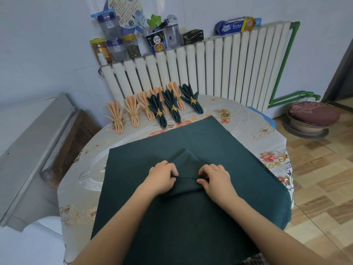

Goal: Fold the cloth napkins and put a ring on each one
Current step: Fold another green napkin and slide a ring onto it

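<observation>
Two hands are curled onto a pleat gathered in the dark green napkin, spread on the round table: the left hand and the right hand each pinch one end. Beyond the napkin lies one gold ring. Uneven pinching could skew the pleat; a loosened grip could let it spring flat.

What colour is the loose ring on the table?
Gold; the loose ring shows best in the head view.

Dark green napkin near edge cut off; fingertips tucked under fold.
</observation>
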A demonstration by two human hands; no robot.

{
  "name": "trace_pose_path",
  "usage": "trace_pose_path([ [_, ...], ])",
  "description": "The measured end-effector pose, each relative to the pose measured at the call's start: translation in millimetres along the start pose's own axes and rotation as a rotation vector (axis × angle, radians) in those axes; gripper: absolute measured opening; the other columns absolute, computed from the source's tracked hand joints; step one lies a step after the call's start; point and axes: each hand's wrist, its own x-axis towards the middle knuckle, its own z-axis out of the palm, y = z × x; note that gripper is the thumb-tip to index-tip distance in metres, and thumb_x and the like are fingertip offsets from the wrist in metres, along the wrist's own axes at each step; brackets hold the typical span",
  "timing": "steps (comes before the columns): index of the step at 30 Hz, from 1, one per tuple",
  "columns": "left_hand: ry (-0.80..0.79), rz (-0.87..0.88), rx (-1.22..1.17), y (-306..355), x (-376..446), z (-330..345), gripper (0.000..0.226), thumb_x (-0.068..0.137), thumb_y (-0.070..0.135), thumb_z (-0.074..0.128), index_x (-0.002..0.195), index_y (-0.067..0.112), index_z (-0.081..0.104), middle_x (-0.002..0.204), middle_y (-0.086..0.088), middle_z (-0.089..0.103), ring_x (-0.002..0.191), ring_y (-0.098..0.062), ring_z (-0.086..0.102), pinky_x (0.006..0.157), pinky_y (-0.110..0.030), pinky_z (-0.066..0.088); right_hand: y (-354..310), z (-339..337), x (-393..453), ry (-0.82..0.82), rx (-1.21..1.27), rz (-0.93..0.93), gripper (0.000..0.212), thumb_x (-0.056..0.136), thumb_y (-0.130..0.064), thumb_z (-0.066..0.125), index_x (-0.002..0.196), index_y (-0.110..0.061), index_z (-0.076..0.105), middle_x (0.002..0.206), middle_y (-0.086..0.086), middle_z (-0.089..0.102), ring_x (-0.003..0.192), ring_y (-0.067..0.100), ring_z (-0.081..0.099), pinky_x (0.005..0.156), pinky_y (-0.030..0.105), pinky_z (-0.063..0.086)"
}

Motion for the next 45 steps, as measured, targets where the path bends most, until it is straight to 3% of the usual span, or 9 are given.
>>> trace_pose_path([
  [3, -0.136, 0.019, 0.276, 24.4, 16.6, -19.4, 0.025, 0.084, 0.009, 0.051, 0.103, 0.019, 0.064, 0.112, -0.002, 0.053, 0.108, -0.023, 0.051, 0.098, -0.034, 0.029, -4.3, 3.4, 1.0, -0.030, 0.024, 0.036, 0.018, 0.089, -0.033, 0.059, 0.105, -0.024, 0.062, 0.103, -0.009, 0.054, 0.103, 0.014, 0.042, 0.085, 0.026, 0.031],
  [9, -0.187, 0.312, 0.326, 75.1, 61.0, -18.5, 0.047, 0.084, -0.004, 0.045, 0.124, 0.021, 0.048, 0.128, -0.001, 0.045, 0.123, -0.020, 0.038, 0.106, -0.035, 0.024, -2.7, -0.5, 1.2, -0.031, 0.020, 0.056, 0.022, 0.089, -0.034, 0.059, 0.109, -0.026, 0.063, 0.107, -0.007, 0.054, 0.104, 0.016, 0.043, 0.084, 0.025, 0.030],
  [15, -0.341, 0.329, 0.461, 76.9, 87.5, -16.9, 0.027, 0.089, 0.013, 0.056, 0.114, 0.023, 0.049, 0.118, -0.002, 0.052, 0.110, -0.021, 0.042, 0.099, -0.035, 0.026, -2.1, -0.1, 0.9, 0.011, 0.039, 0.062, 0.019, 0.089, -0.033, 0.058, 0.107, -0.026, 0.064, 0.107, -0.009, 0.055, 0.104, 0.015, 0.041, 0.086, 0.026, 0.030],
  [19, -0.208, 0.415, 0.570, 78.2, 74.9, -16.5, 0.021, 0.087, 0.015, 0.053, 0.108, 0.018, 0.053, 0.113, -0.005, 0.051, 0.108, -0.022, 0.043, 0.094, -0.030, 0.031, -0.3, 2.9, -2.2, 0.073, 0.024, 0.064, 0.014, 0.088, -0.032, 0.060, 0.098, -0.023, 0.065, 0.101, -0.009, 0.056, 0.099, 0.015, 0.042, 0.080, 0.026, 0.029],
  [22, 0.010, 0.442, 0.518, 74.6, 52.0, -10.7, 0.020, 0.085, 0.012, 0.052, 0.105, 0.011, 0.053, 0.110, -0.005, 0.050, 0.104, -0.022, 0.046, 0.076, -0.029, 0.037, -1.7, 4.9, -6.0, 0.155, 0.028, 0.060, 0.014, 0.085, -0.031, 0.065, 0.085, -0.017, 0.064, 0.090, -0.004, 0.057, 0.092, 0.019, 0.047, 0.074, 0.027, 0.029],
  [27, 0.230, 0.405, 0.274, 42.8, 21.4, 15.2, 0.008, 0.090, 0.019, 0.050, 0.089, 0.016, 0.043, 0.097, -0.002, 0.060, 0.094, -0.024, 0.053, 0.076, -0.030, 0.035, -0.7, 4.7, -9.1, 0.216, 0.074, 0.109, 0.025, 0.079, -0.029, 0.071, 0.087, -0.014, 0.053, 0.090, -0.005, 0.043, 0.087, 0.019, 0.045, 0.073, 0.028, 0.033],
  [33, 0.225, 0.349, -0.195, 12.9, 9.9, 40.7, 0.004, 0.093, 0.012, 0.053, 0.093, 0.010, 0.056, 0.123, 0.003, 0.062, 0.116, -0.012, 0.054, 0.096, -0.021, 0.038, -0.2, 5.8, -11.6, 0.205, 0.118, 0.098, 0.025, 0.074, -0.022, 0.078, 0.091, -0.012, 0.062, 0.096, 0.000, 0.052, 0.092, 0.021, 0.046, 0.082, 0.029, 0.040],
  [38, 0.194, 0.421, -0.250, 2.2, 6.0, 39.9, 0.012, 0.094, 0.011, 0.052, 0.100, 0.008, 0.062, 0.133, 0.004, 0.056, 0.128, -0.001, 0.042, 0.108, -0.008, 0.020, 1.9, 1.3, -14.4, 0.247, -0.086, -0.082, 0.026, 0.051, -0.015, 0.091, 0.064, -0.018, 0.069, 0.068, -0.005, 0.058, 0.065, 0.023, 0.056, 0.060, 0.029, 0.042],
  [45, 0.193, 0.408, -0.342, -18.5, -1.4, 40.7, 0.013, 0.092, 0.019, 0.060, 0.102, 0.014, 0.067, 0.131, 0.015, 0.053, 0.130, 0.005, 0.040, 0.110, -0.019, 0.031, 14.1, -6.4, -14.7, 0.170, -0.150, -0.187, 0.025, 0.055, -0.014, 0.090, 0.062, -0.019, 0.066, 0.063, -0.005, 0.058, 0.053, 0.021, 0.052, 0.053, 0.028, 0.048],
])
